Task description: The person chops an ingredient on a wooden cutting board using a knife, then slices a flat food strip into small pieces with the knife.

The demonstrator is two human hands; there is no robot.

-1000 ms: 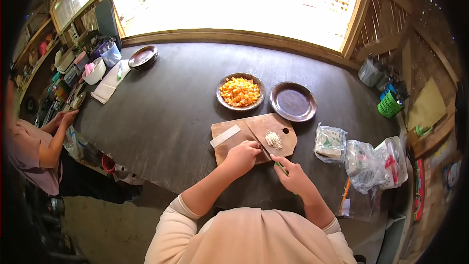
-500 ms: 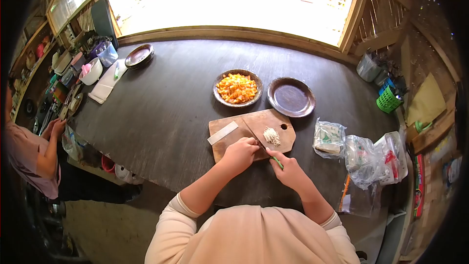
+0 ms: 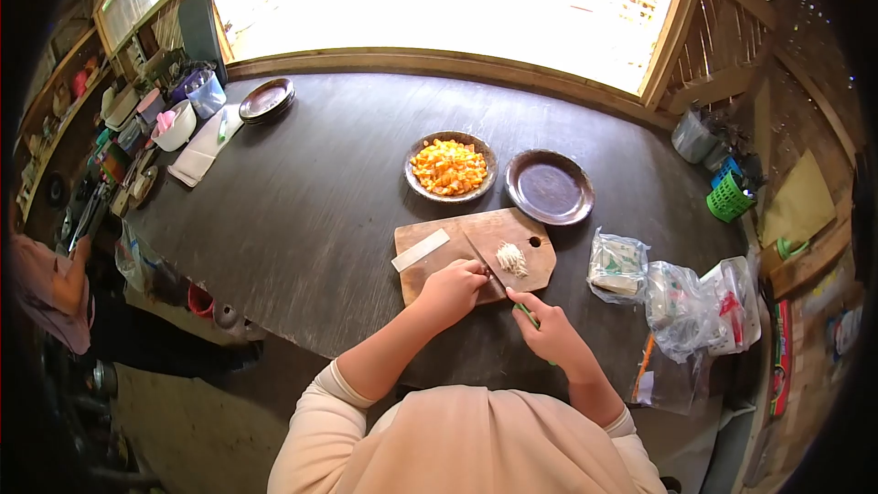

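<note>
A wooden cutting board (image 3: pixel 485 220) lies on the dark table in front of me. My right hand (image 3: pixel 549 329) is closed round the green handle of a knife (image 3: pixel 485 263), its blade slanting across the board. Close against the blade's left side, my left hand (image 3: pixel 455 288) presses down with curled fingers; what lies under them is hidden. To the right of the blade is a small heap of thin white strips (image 3: pixel 512 259). A flat whitish slab (image 3: pixel 421 250) rests at the board's left. Beyond the board stand a bowl of diced orange food (image 3: pixel 449 167) and a dark plate (image 3: pixel 550 187).
Plastic-wrapped packets (image 3: pixel 617 265) and clear bags (image 3: pixel 677 302) lie to the right. A green basket (image 3: pixel 730 197) stands at the right edge, stacked dark plates (image 3: pixel 267 101) at the back left. Another person (image 3: pixel 55 293) stands at the far left.
The knife and my right hand have shifted slightly down and away from my left fingers. The other person's arm has moved left and up, towards the shelf. The view has tilted a little.
</note>
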